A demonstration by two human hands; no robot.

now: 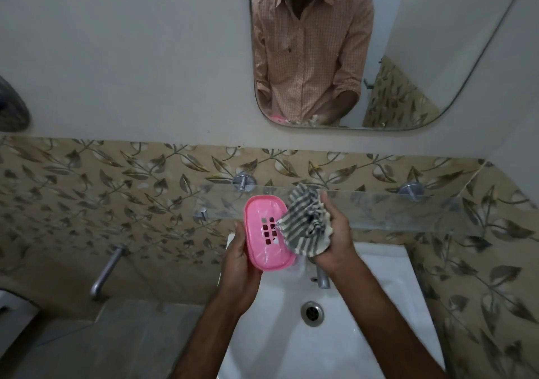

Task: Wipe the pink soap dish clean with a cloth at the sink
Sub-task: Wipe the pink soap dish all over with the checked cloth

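Observation:
My left hand [240,265] holds the pink soap dish [262,218] by its left edge, tilted up so its inside faces me. Square drain holes show in the dish's middle, and pale residue streaks its lower part. My right hand [335,238] grips a bunched grey-and-cream striped cloth [306,224], which overlaps the dish's right rim. Both hands hover above the back of the white sink [388,285], in front of its tap [322,278].
A glass shelf [393,209] on metal pegs runs along the leaf-patterned tile wall just behind my hands. A mirror [408,43] hangs above it. A second wall tap [108,270] sticks out at the left. The sink drain [312,313] lies below.

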